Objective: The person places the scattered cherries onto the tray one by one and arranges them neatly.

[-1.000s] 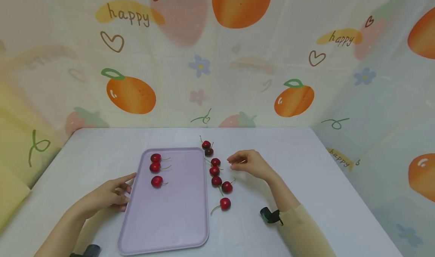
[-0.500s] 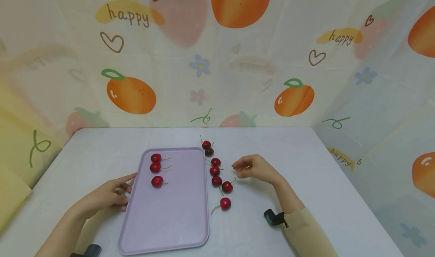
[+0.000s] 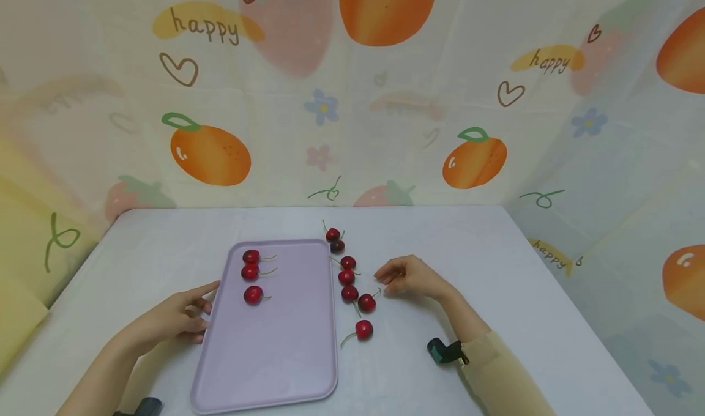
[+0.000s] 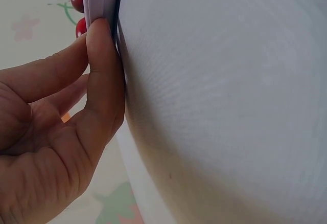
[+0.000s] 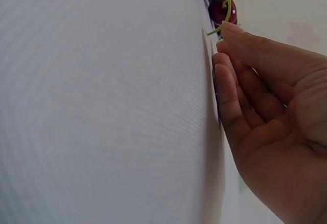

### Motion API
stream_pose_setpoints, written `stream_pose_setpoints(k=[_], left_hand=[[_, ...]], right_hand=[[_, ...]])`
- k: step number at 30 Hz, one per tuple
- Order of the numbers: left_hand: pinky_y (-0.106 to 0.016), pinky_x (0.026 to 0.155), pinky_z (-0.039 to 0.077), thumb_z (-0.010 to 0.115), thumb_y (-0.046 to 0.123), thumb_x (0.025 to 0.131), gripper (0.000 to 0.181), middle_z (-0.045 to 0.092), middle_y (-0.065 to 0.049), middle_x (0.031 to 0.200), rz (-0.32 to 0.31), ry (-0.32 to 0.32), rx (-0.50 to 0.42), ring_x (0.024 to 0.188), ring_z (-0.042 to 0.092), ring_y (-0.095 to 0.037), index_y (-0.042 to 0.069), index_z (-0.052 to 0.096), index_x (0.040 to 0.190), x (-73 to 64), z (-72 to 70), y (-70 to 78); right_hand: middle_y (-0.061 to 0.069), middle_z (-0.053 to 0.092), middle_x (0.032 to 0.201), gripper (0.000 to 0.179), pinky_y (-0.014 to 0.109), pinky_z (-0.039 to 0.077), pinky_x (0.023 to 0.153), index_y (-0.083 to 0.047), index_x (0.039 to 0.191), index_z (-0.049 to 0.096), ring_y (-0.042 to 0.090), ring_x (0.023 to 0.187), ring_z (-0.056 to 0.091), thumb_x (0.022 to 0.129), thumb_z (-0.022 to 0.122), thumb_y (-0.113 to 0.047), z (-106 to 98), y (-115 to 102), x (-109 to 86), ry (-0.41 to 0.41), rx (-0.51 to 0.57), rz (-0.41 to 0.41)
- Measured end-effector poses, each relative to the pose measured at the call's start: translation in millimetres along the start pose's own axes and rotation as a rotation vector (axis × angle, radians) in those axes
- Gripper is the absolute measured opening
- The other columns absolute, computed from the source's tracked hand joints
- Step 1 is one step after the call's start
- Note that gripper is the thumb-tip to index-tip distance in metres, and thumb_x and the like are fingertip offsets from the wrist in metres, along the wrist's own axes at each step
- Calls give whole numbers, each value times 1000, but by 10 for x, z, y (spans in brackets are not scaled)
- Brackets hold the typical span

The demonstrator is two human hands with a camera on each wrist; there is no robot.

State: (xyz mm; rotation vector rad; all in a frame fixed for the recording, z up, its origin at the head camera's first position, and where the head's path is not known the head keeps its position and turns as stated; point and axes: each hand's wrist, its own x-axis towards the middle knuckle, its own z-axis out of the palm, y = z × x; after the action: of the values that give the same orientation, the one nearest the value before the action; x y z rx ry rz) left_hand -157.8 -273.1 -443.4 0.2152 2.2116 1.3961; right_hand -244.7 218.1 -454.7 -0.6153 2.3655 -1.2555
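A light purple tray (image 3: 264,355) lies on the table with three red cherries (image 3: 253,295) in a column near its left rim, stems pointing right. My left hand (image 3: 167,321) rests beside the tray, its fingertips against the left edge; the left wrist view shows the fingers (image 4: 104,55) touching that rim. Several more cherries (image 3: 349,293) lie in a loose line along the tray's right side. Just right of them hovers my right hand (image 3: 413,277), fingers loosely bent and holding nothing. In the right wrist view its thumb tip is right at a green cherry stem (image 5: 228,9).
A white cloth covers the table (image 3: 468,238). Behind it hangs a fruit-patterned curtain (image 3: 374,134), which also runs along both sides. Dark wrist-worn devices sit on the left wrist (image 3: 147,406) and the right wrist (image 3: 440,350).
My right hand has shifted slightly lower and to the right, to near the stem of the rightmost cherry in the middle. The left hand, tray and cherries have stayed put.
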Motion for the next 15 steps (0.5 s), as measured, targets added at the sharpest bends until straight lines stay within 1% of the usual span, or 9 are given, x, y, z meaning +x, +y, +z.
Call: stream_pose_setpoints(k=[7,15], left_hand=[[-24,66,59,60,-2,86,83,44,-20,111,-8,2,-7,75,57,-10,-6,13,155,-4,2,-13],[-24,66,59,60,-2,86,83,44,-20,111,-9,2,-8,76,56,-10,-7,12,154,-6,-2,-5]], right_hand=[[16,73,109,31,17,55,77,-4,110,73,13,89,63,79,79,-6,30,-15,20,-25,-4,-12],[15,74,104,22,16,54,76,-5,103,75,13,85,62,81,78,-8,34,-2,29,-28,-37,-26]])
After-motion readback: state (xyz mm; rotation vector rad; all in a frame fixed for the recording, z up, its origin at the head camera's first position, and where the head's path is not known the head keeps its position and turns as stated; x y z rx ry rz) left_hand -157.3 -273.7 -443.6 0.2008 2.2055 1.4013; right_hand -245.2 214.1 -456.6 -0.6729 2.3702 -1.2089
